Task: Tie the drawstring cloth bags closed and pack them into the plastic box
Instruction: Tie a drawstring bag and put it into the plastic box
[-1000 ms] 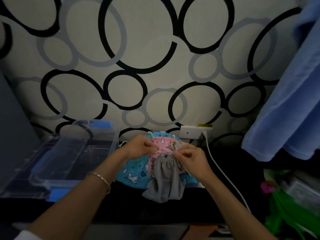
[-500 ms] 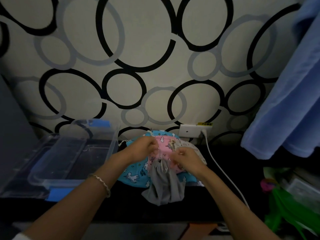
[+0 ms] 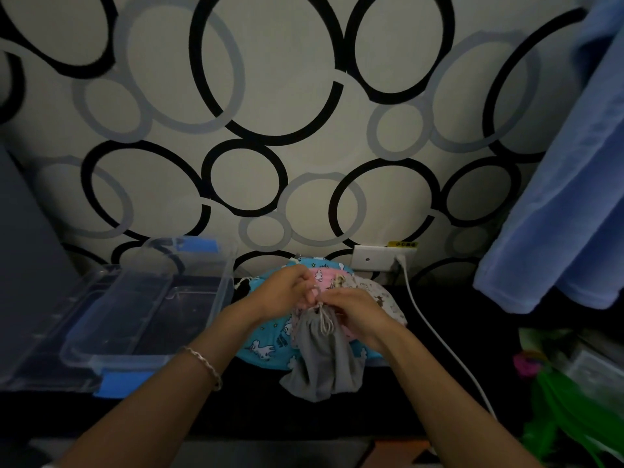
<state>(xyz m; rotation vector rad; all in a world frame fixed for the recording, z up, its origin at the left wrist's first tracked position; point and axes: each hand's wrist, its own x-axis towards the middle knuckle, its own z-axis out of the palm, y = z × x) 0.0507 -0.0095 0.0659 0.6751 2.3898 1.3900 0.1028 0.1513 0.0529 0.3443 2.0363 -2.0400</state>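
Note:
A grey drawstring bag [image 3: 324, 359] hangs over the front of a pile of printed cloth bags: a blue one [image 3: 263, 346], a pink one [image 3: 320, 275] and a pale one [image 3: 385, 298]. My left hand [image 3: 287, 292] and my right hand [image 3: 358, 309] meet at the grey bag's gathered neck, each pinching its light drawstring [image 3: 324, 319]. A loop of cord dangles down the bag's front. The clear plastic box [image 3: 219, 292] stands open to the left of the pile, nothing visible inside it.
The box's clear lid [image 3: 44, 336] with blue clips lies left of the box. A white wall socket [image 3: 378, 258] and its cable [image 3: 435, 332] run down the right. Blue cloth [image 3: 567, 197] hangs at right; green and pink items [image 3: 567, 393] sit at lower right.
Both hands have moved down a little to the grey bag's neck, and the neck has been drawn tight. The drawstring now hangs as a loop below my fingers.

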